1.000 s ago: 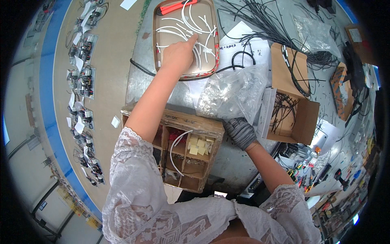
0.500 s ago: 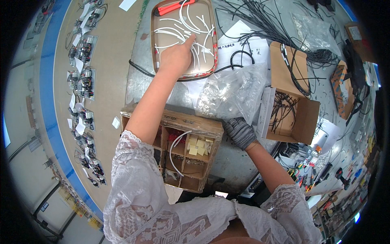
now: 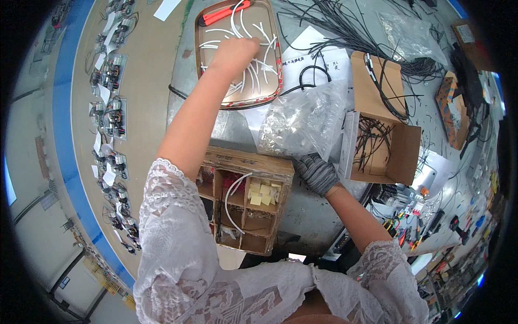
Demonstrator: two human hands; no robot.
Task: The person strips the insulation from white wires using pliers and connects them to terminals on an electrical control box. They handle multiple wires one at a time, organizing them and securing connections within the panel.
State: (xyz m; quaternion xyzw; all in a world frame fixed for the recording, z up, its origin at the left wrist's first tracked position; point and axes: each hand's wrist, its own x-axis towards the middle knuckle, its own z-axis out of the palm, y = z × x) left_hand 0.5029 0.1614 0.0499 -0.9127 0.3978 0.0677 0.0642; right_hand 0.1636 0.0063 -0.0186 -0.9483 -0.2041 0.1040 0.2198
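Could make out dark handwriting on the white paper sheet (image 3: pixel 339 74) just right of the tray (image 3: pixel 270 85), with a short line of characters close to the tray and a few letters and a larger character farther to its right. Saw dark marks too along the upper edge of the compartment box (image 3: pixel 259 162) below the tray, too faint to read. Noticed a white label (image 3: pixel 465 33) on the brown box (image 3: pixel 478 49) well right of the tray, its print too small to tell.

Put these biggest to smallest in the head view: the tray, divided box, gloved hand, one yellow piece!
1. Tray and divided box: too alike to rank, as the box is partly hidden.
2. Gloved right hand.
3. One yellow piece.
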